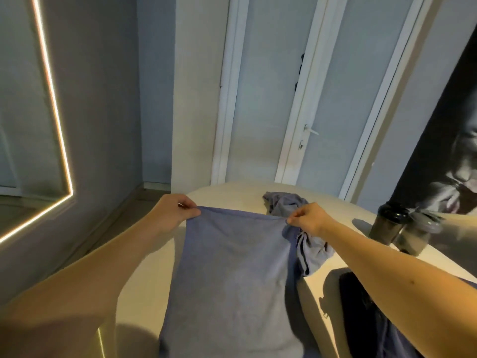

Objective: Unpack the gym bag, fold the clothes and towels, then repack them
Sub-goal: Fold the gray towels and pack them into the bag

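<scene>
The pale, round-edged tabletop (227, 195) fills the lower middle of the view, with white doors (271, 99) behind its far edge. A mirror (23, 99) edged by a glowing light strip (55, 99) is on the wall to the left, and a dark poster (451, 151) leans in from the right.

A blue-grey towel (232, 275) is stretched out in front of the person. Its top edge is pulled taut between the two hands, and its length runs down towards the bottom of the view, covering the middle of the tabletop.

A dark bag (361, 306) sits on the near right part of the tabletop, partly hidden under the right forearm. A crumpled garment (284, 202) in a similar grey-blue lies just behind the towel's upper right corner. It spills down along the towel's right edge, and I cannot tell whether the two touch.

Two bottles stand well to the right near the poster. One is a dark bottle (384, 228) with a black lid, and the other is a paler bottle (415, 236) just beside it. A door handle (311, 130) shows above them on the middle door.

The left hand (178, 210) pinches the towel's upper left corner, its fingers curled onto the cloth against the thumb. The right hand (308, 219) pinches the upper right corner the same way, directly in front of the crumpled garment.
</scene>
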